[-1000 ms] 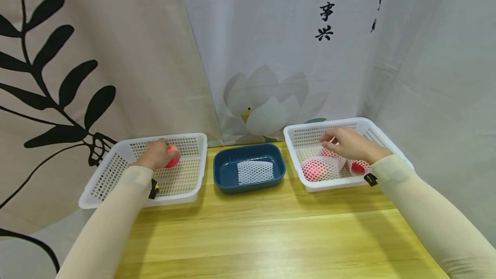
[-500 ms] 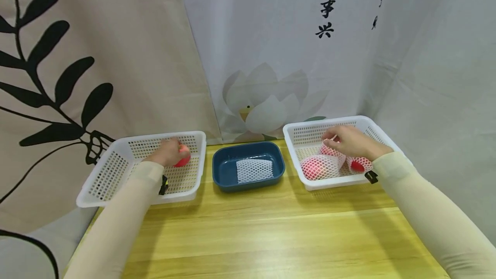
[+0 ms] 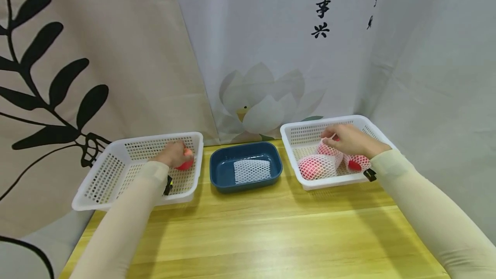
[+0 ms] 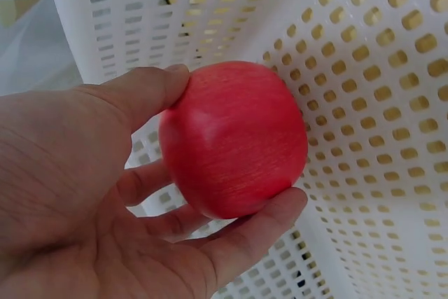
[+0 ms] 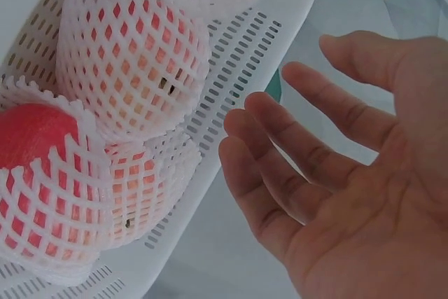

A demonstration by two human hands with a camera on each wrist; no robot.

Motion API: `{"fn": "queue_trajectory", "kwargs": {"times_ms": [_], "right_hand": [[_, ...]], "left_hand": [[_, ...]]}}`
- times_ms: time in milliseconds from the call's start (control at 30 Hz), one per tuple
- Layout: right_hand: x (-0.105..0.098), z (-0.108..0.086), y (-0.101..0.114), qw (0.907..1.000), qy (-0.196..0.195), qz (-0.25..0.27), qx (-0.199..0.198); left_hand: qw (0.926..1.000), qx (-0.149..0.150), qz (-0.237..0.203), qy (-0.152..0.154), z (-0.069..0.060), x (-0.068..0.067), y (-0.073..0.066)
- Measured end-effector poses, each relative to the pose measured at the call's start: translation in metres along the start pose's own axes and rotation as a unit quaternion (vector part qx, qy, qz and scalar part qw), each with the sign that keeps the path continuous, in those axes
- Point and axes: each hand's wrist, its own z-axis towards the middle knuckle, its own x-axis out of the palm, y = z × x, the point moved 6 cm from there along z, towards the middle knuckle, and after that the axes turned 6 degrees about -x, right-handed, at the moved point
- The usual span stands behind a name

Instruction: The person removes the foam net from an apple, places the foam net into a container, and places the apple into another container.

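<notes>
My left hand (image 3: 173,154) holds a red apple (image 4: 234,138) inside the left white basket (image 3: 108,175), near its right side. In the left wrist view the thumb lies on one side of the fruit and several fingers curl under the other. Over the right white basket (image 3: 288,141) is my right hand (image 3: 350,139), its fingers relaxed and slightly bent, holding nothing in the right wrist view. Below it lie several apples in white foam net sleeves, one with an apple (image 5: 133,68) fully covered, another with bare red skin (image 5: 35,134) showing at its opening.
Between the baskets stands a dark blue tray (image 3: 218,178) with a flat white foam net sleeve (image 3: 252,171) in it. All three containers stand along the back of a wooden table (image 3: 248,236). A printed curtain (image 3: 267,25) hangs right behind them.
My left hand has carried the apple a little to the right within the left basket. The right hand stays over its basket. The head view has shifted slightly.
</notes>
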Motion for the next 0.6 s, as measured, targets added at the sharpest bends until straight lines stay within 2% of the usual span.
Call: {"fn": "queue_trajectory", "kwargs": {"times_ms": [33,100,133,167,200,233,333,433,533,600], "right_hand": [[0.0,0.0,0.0,1.0,0.001,0.001,0.001],[0.001,-0.001,-0.001,1.0,0.001,0.004,0.002],[0.0,0.0,-0.001,1.0,0.001,0.005,0.002],[0.0,0.0,-0.001,1.0,0.001,0.007,0.002],[0.0,0.0,-0.001,1.0,0.001,0.008,0.002],[0.0,0.0,-0.002,1.0,0.001,0.008,0.003],[0.001,0.001,-0.003,0.9999,0.001,0.01,0.003],[0.001,0.0,-0.004,0.9999,0.001,0.01,0.001],[0.001,0.0,-0.005,0.9999,0.001,0.012,0.003],[0.001,0.0,-0.006,0.9999,0.002,0.013,0.006]], "left_hand": [[1.0,0.004,0.007,0.0,0.016,0.009,0.011],[0.9994,0.014,0.023,-0.021,0.045,0.026,0.031],[0.9994,0.015,0.023,-0.019,0.05,0.028,0.035],[0.9997,0.016,0.018,-0.01,0.048,0.027,0.035],[0.9995,0.026,0.016,-0.01,0.044,0.025,0.031],[0.9996,0.022,0.011,-0.01,0.034,0.019,0.024],[0.9994,0.005,-0.022,0.025,-0.017,-0.005,-0.009],[0.9985,-0.016,-0.035,0.039,-0.055,-0.022,-0.034],[0.9989,-0.017,-0.023,0.038,-0.072,-0.031,-0.044],[0.9993,-0.015,-0.015,0.032,-0.077,-0.035,-0.048]]}}
